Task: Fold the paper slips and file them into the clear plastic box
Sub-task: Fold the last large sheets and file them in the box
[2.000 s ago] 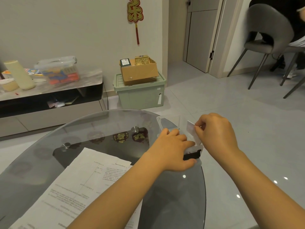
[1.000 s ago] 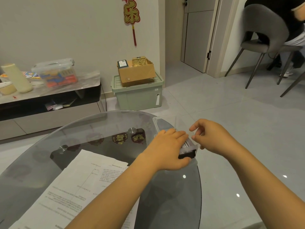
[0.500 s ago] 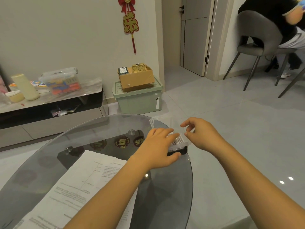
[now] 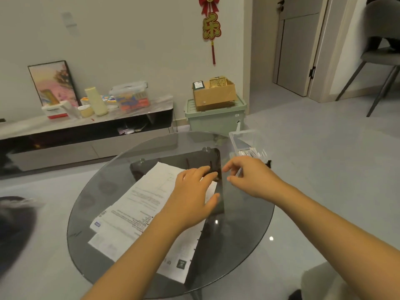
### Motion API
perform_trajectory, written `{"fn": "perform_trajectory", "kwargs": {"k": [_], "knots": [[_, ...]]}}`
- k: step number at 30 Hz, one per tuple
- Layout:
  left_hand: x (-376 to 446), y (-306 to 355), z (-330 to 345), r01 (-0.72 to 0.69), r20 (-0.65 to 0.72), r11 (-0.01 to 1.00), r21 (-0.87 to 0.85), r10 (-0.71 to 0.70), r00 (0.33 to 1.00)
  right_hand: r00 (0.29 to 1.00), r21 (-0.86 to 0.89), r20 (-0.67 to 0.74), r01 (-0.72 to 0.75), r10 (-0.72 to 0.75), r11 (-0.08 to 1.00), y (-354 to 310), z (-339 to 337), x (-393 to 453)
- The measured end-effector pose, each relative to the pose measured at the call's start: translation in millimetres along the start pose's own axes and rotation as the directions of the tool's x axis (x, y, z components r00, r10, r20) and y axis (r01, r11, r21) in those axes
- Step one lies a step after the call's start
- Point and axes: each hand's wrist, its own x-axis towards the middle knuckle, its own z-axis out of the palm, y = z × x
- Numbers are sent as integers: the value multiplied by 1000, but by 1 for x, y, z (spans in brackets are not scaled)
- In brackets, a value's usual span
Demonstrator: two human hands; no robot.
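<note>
Step in hand: both hands are over the printed sheets (image 4: 147, 204) near the centre of the round glass table (image 4: 104, 185), which reads as going for the next piece of paper to fold; no slip is being filed at this moment.
Left hand (image 4: 192, 198): fingers straight and spread, palm down over the sheets' edge toward 1 o'clock; holds nothing that shows.
Right hand (image 4: 251, 178): just beside the left at its 2 o'clock side, fingers loosely curled, thumb and forefinger apart; I cannot make out anything pinched, as the frame is blurred.
Clear plastic box (image 4: 246, 144): at the table's rim toward 1 o'clock, lid off, with white folded slips (image 4: 251, 152) standing in it; a dark clip-like part at its near corner is too blurred to name.
Next move: probably to take one sheet or strip off the stack, pinning the rest flat with the other hand, then crease it small enough for the box.
Watch for: thin paper on smooth glass is likely to slide.
</note>
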Motion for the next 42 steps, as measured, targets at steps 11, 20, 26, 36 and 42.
{"fn": "perform_trajectory", "kwargs": {"k": [11, 20, 26, 36, 42], "knots": [[-65, -50, 28, 456, 233, 890, 31, -450, 862, 968, -186, 246, 96, -48, 978, -1, 59, -12], [-69, -59, 26, 409, 164, 902, 140, -428, 889, 926, -261, 354, 235, -134, 936, -2, 82, -6], [-80, -64, 22, 494, 117, 835, -241, -481, 869, 882, -391, 455, 322, -123, 862, -2, 88, -18], [-109, -73, -1, 557, 271, 551, -621, -517, 812, 858, -209, 408, 422, -314, 882, -4, 89, -29], [-123, -84, -9, 604, 406, 405, -686, -475, 780, 782, -215, 548, 475, -297, 853, -11, 85, -47]]}}
